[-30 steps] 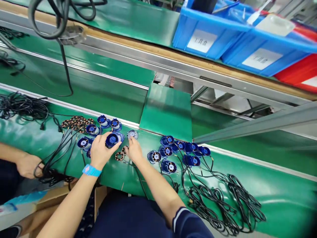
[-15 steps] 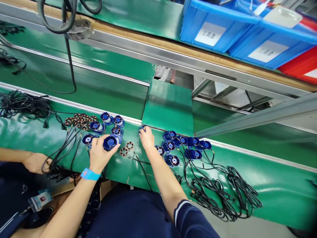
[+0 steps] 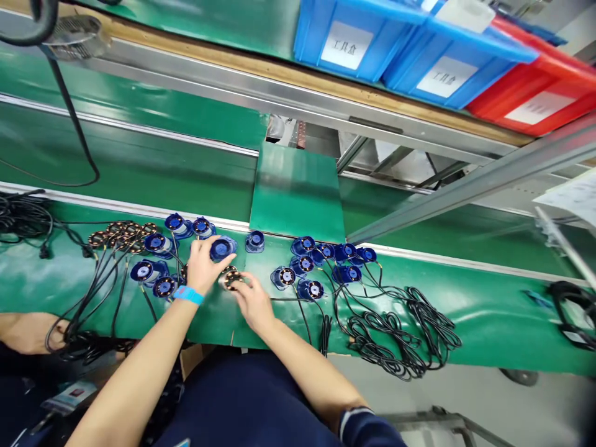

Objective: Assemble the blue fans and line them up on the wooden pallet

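Observation:
My left hand [image 3: 203, 263] grips a round blue plastic housing [image 3: 222, 249] by its sides, its open face turned up. Just to the right and nearer to me, my right hand [image 3: 255, 303] has its fingers closed on copper-dotted ring boards [image 3: 229, 277]; whether it pinches one or both is unclear. Beyond the hands, a single blue housing [image 3: 254, 241] stands on the green bench. Left of my left hand, several blue housings [image 3: 161, 245] stand in a group, some with ring boards inside. Another group of housings [image 3: 305, 266] with black cables is to the right of my right hand.
Wired ring boards [image 3: 125, 234] lie piled on the left, near a heap of black cable [image 3: 23, 217]. A co-worker's hand [image 3: 35, 332] is at the lower left. Coiled cables [image 3: 400, 341] lie right. Blue bins [image 3: 354, 40] and a red bin [image 3: 535, 87] stand on the shelf above.
My right hand has left the single blue housing on the bench and come back toward me onto the ring boards. My left hand still holds its housing. The view has shifted to the right.

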The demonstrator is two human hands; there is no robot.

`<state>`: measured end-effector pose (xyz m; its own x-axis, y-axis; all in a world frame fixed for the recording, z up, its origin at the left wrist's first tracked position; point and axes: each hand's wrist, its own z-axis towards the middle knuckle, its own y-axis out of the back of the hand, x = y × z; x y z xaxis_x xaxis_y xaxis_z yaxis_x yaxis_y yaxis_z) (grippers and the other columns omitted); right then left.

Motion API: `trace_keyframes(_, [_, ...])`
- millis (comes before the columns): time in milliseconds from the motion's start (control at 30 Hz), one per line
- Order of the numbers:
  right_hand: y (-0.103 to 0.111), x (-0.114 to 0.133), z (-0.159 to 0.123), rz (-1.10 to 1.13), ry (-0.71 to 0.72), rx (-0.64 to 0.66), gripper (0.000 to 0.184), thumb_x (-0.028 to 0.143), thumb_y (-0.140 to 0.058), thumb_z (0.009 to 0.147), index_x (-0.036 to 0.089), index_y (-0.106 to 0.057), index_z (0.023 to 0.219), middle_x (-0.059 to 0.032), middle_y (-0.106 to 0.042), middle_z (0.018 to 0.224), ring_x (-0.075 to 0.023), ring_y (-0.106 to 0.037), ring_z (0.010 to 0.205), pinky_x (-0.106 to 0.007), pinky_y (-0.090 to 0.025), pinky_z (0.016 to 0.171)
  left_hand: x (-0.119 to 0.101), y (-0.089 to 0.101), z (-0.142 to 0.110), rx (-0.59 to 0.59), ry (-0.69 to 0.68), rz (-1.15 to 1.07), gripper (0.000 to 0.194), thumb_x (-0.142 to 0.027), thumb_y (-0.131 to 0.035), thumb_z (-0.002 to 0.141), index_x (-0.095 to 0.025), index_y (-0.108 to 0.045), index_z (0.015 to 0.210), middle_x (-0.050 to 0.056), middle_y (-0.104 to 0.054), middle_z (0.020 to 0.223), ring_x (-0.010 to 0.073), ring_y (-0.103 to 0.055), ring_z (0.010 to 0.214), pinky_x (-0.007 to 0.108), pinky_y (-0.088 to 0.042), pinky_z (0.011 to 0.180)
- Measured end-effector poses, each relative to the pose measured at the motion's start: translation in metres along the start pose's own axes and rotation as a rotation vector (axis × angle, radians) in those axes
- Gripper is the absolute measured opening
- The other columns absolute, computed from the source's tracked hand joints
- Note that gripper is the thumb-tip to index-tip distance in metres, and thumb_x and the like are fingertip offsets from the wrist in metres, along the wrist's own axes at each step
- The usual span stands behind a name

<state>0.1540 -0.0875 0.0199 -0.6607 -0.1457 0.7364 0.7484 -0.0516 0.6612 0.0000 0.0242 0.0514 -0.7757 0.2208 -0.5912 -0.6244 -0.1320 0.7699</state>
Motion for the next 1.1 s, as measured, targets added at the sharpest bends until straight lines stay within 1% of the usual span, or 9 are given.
trace_keyframes(133, [0.058, -0.002, 0.004, 0.005, -0.037, -0.214, 0.029, 0.03, -0.05, 0.101, 0.025, -0.068, 0.123, -0.0092, -0.056, 0.138, -0.0189, -0.063, 0.115, -0.03, -0.054, 0.098, -0.007, -0.045, -0.011, 0.188, -0.002, -0.09, 0.054, -0.044, -0.074, 0.079, -0.027, -0.058, 0.127, 0.004, -0.054, 0.109, 0.0238, -0.063, 0.106, 0.037, -0.053, 0.096])
trace_keyframes(233, [0.079, -0.011, 0.016, -0.094, -0.023, -0.193, 0.028, 0.031, -0.049, 0.102, 0.026, -0.069, 0.122, -0.0076, -0.059, 0.138, -0.0181, -0.065, 0.114, -0.028, -0.055, 0.097, -0.009, -0.068, -0.029, 0.364, -0.003, -0.075, 0.054, -0.047, -0.072, 0.079, -0.03, -0.056, 0.128, 0.003, -0.055, 0.109, 0.0233, -0.065, 0.103, 0.035, -0.055, 0.089])
trace_keyframes(400, [0.069, -0.028, 0.029, -0.245, -0.068, 0.047, 0.028, 0.033, -0.051, 0.102, 0.031, -0.067, 0.124, -0.0024, -0.057, 0.143, -0.0158, -0.069, 0.105, -0.025, -0.056, 0.09, 0.001, -0.084, -0.047, 0.411, 0.005, 0.011, 0.065, -0.046, -0.07, 0.081, -0.024, -0.045, 0.137, 0.01, -0.062, 0.123, 0.0275, -0.063, 0.113, 0.042, -0.048, 0.096])
trace_keyframes(500, [0.055, -0.031, 0.031, -0.326, -0.121, 0.185, 0.029, 0.033, -0.05, 0.102, 0.033, -0.065, 0.127, -0.0012, -0.057, 0.144, -0.0161, -0.068, 0.107, -0.026, -0.056, 0.091, 0.006, -0.086, -0.048, 0.383, -0.069, 0.054, 0.055, -0.04, -0.069, 0.081, -0.022, -0.051, 0.129, 0.011, -0.067, 0.122, 0.0282, -0.062, 0.115, 0.048, -0.036, 0.106])
trace_keyframes(600, [0.045, -0.028, 0.03, -0.425, -0.142, 0.293, 0.029, 0.033, -0.051, 0.102, 0.032, -0.063, 0.128, -0.003, -0.056, 0.144, -0.0183, -0.068, 0.109, -0.029, -0.056, 0.09, 0.003, -0.088, -0.051, 0.348, -0.01, 0.096, 0.048, -0.034, -0.07, 0.077, -0.023, -0.056, 0.121, 0.01, -0.068, 0.117, 0.0284, -0.062, 0.112, 0.048, -0.035, 0.105])
trace_keyframes(733, [0.041, -0.021, 0.028, -0.547, -0.13, 0.346, 0.029, 0.036, -0.053, 0.101, 0.025, -0.061, 0.126, -0.01, -0.058, 0.14, -0.0218, -0.067, 0.106, -0.031, -0.056, 0.082, -0.004, -0.094, -0.06, 0.298, 0.13, 0.158, 0.043, -0.031, -0.069, 0.075, -0.022, -0.057, 0.115, 0.011, -0.067, 0.111, 0.0297, -0.061, 0.108, 0.045, -0.037, 0.097])
trace_keyframes(833, [0.041, -0.019, 0.034, -0.577, -0.13, 0.333, 0.03, 0.039, -0.057, 0.098, 0.023, -0.062, 0.122, -0.0118, -0.062, 0.135, -0.0243, -0.062, 0.109, -0.034, -0.055, 0.084, -0.005, -0.095, -0.065, 0.299, 0.135, 0.166, 0.04, -0.029, -0.064, 0.078, -0.021, -0.057, 0.116, 0.01, -0.066, 0.111, 0.0296, -0.061, 0.107, 0.044, -0.037, 0.092])
trace_keyframes(1000, [0.051, -0.031, 0.048, -0.524, 0.043, 0.426, 0.022, 0.032, -0.061, 0.096, 0.022, -0.065, 0.116, -0.0082, -0.056, 0.145, -0.026, -0.051, 0.126, -0.04, -0.046, 0.1, -0.002, -0.093, -0.069, 0.308, 0.105, 0.125, 0.039, -0.034, -0.063, 0.082, -0.021, -0.056, 0.118, 0.01, -0.066, 0.113, 0.0293, -0.06, 0.109, 0.045, -0.036, 0.092])
trace_keyframes(1100, [0.055, -0.04, 0.05, -0.507, 0.102, 0.475, 0.018, 0.03, -0.061, 0.096, 0.025, -0.066, 0.113, -0.0056, -0.061, 0.14, -0.0255, -0.054, 0.121, -0.041, -0.043, 0.099, -0.004, -0.093, -0.07, 0.309, 0.094, 0.128, 0.044, -0.039, -0.065, 0.081, -0.022, -0.056, 0.12, 0.01, -0.066, 0.113, 0.0305, -0.059, 0.106, 0.046, -0.036, 0.093])
